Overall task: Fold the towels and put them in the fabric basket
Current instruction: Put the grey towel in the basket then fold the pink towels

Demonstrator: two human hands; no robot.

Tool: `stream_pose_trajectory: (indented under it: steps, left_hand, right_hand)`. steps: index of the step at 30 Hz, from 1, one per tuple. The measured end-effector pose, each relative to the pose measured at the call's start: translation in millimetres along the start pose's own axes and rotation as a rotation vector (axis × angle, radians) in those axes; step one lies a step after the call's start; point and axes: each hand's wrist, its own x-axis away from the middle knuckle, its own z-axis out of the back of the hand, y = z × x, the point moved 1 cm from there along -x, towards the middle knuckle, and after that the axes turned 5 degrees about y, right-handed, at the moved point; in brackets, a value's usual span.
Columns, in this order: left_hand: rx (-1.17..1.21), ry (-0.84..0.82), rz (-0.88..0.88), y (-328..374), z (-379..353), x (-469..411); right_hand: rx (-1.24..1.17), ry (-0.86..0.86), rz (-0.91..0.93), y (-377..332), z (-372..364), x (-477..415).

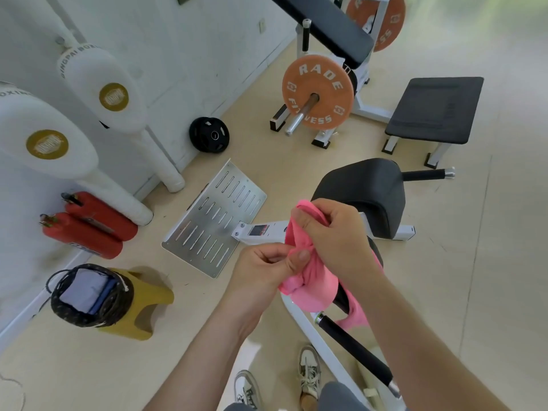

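Pink towel [314, 280] is being held bunched up in the air between both hands, above the white frame [267, 231] of a gym machine and in front of its black pad [364, 191]. The left hand [264, 271] is pinching a fold at the towel's left side, its thumb pressing on the cloth and its fingers curling under. The right hand [335, 235] is sitting higher and just to the right, its fingers and thumb curling round the top of the bundle, so the two hands are nearly touching with the cloth twisted between them. Most of the towel is sagging below the right wrist, and one loose end is hanging further down behind the machine's black handle [353, 348]. The fabric basket [59, 310] is standing well apart to the left, on top of a yellow stool [148, 304] near the left edge of the floor [74, 366] where it is meeting the wall. Folded towels [83, 289], pale ones with a blue one beside them, are lying inside the basket. Two red fire extinguishers [89, 226] are lying along the wall beyond the basket, and a slotted metal footplate [213, 215] is lying between them and the hands. An orange weight plate [318, 91] is sitting on a bar toward the far edge of the floor.
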Motion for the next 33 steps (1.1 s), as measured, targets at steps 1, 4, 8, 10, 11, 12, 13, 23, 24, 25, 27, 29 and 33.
stream_pose_trajectory:
  steps: [1, 4, 8, 10, 11, 12, 13, 23, 24, 25, 27, 29, 33]
  left_hand:
    - [0.009, -0.002, -0.029, 3, 0, 1]
    - [0.055, 0.012, -0.081, 17, 1, 5]
    - [0.134, -0.055, -0.105, 34, 4, 10]
    - [0.148, -0.062, -0.099, 42, 0, 12]
    - [0.134, -0.047, -0.099, 45, -3, 11]
    - [0.116, -0.030, -0.102, 47, -5, 11]
    - [0.098, -0.017, -0.106, 49, -8, 10]
    - [-0.087, 0.033, -0.172, 63, -18, 21]
    - [-0.116, 0.031, -0.214, 64, -18, 21]
    - [-0.148, 0.036, -0.257, 64, -18, 20]
    - [-0.201, 0.046, -0.306, 65, -19, 19]
    - [-0.268, 0.035, -0.313, 67, -19, 20]
    - [-0.557, -0.013, -0.406, 70, -15, 20]
  right_hand:
    - [-0.061, -0.024, -0.053, 2, 4, -2]
    - [-0.171, -0.179, -0.228, 10, 18, -8]
    - [-0.063, -0.391, -0.215, 2, 38, -9]
    - [-0.192, -0.423, -0.243, -6, 39, -6]
    - [-0.281, -0.404, -0.279, -7, 37, -4]
    - [-0.351, -0.364, -0.323, -8, 33, -2]
    - [-0.387, -0.326, -0.354, -8, 29, 0]
    - [-0.426, -0.323, -0.312, -15, 34, 13]
    - [-0.429, -0.290, -0.314, -16, 35, 13]
    - [-0.430, -0.266, -0.314, -17, 36, 13]
    - [-0.408, -0.284, -0.303, -19, 38, 14]
    - [-0.368, -0.368, -0.283, -23, 41, 15]
    - [-0.250, -0.298, -0.184, -29, 46, 16]
